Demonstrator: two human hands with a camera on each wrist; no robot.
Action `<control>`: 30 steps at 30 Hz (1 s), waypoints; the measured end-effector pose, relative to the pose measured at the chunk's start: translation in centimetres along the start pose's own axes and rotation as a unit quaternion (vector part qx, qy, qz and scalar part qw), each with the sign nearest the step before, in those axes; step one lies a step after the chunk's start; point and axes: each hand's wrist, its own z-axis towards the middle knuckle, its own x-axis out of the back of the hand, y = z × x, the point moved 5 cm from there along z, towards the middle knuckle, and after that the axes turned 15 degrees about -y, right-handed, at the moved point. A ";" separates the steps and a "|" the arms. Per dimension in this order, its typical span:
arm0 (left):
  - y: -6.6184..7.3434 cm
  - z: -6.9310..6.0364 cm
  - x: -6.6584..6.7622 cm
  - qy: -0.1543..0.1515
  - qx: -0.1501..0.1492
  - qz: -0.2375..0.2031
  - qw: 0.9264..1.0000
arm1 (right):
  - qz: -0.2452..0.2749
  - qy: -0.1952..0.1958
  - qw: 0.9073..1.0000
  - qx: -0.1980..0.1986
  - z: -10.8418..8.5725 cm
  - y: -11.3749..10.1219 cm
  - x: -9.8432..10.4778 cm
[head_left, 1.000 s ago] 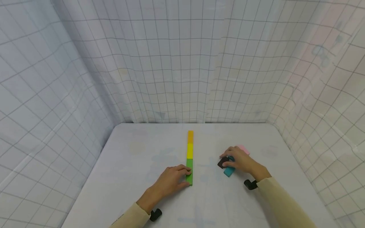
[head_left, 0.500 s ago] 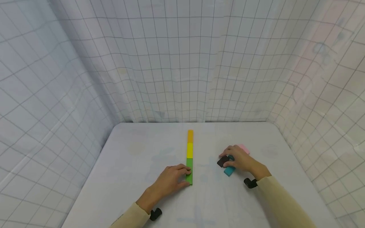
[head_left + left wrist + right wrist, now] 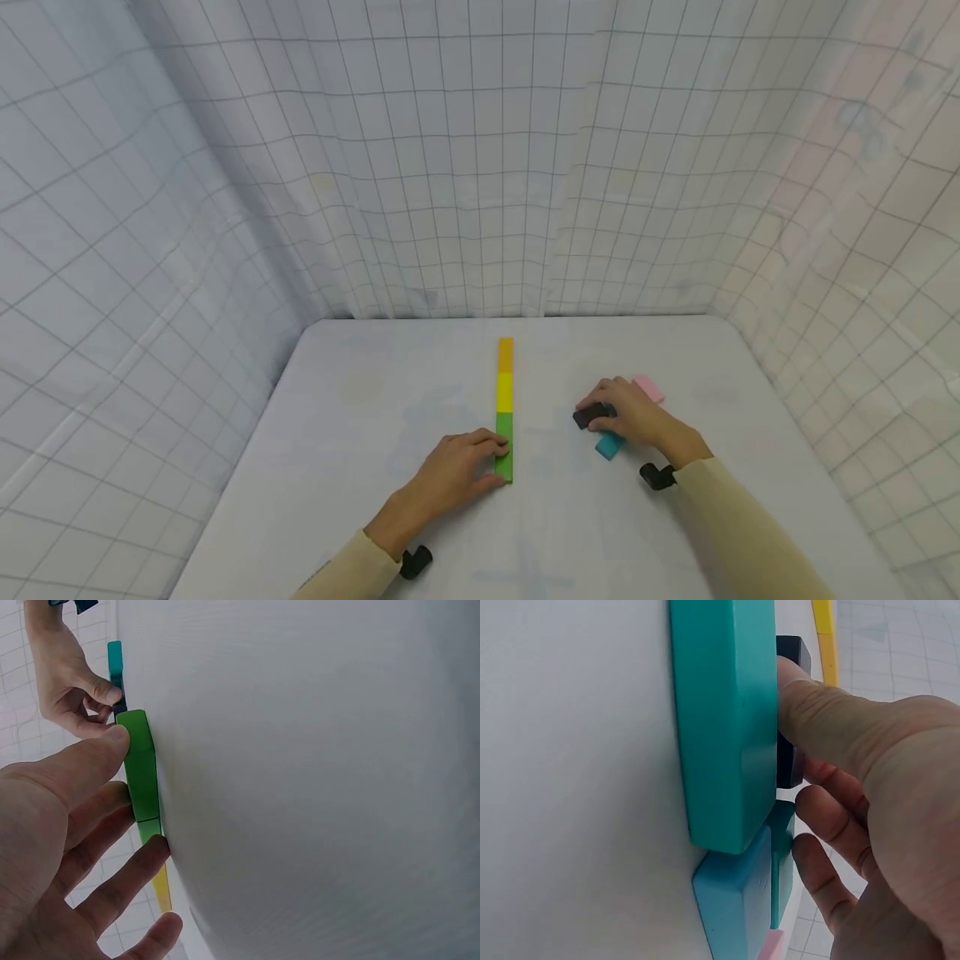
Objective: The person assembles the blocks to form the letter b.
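Orange [image 3: 506,354], yellow [image 3: 505,392] and green [image 3: 504,425] blocks form a straight row on the white table. My left hand [image 3: 453,473] lies along the near green part. In the left wrist view, its thumb touches the near green block [image 3: 142,776], a seam shows beyond it, and the fingers are spread. My right hand [image 3: 633,414] pinches a black block [image 3: 590,415] between thumb and fingers. Below that hand lie teal [image 3: 720,727] and blue [image 3: 739,896] blocks, partly hidden in the head view. A pink block [image 3: 648,388] lies just beyond it.
The white table [image 3: 375,392] has its far edge against a hanging white gridded curtain [image 3: 450,208]. Similar curtains stand at the left and right. A black wrist mount [image 3: 416,562] sits at the left cuff, and another mount [image 3: 657,477] at the right.
The black block has turned in my right hand, its long side now lying more sideways. My left hand keeps its place at the green part of the row. The head view has shifted slightly.
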 end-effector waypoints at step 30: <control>-0.2 0.2 -0.2 0.004 0.008 -0.003 1.000 | -0.004 0.005 1.000 0.011 2.3 -2.3 -0.2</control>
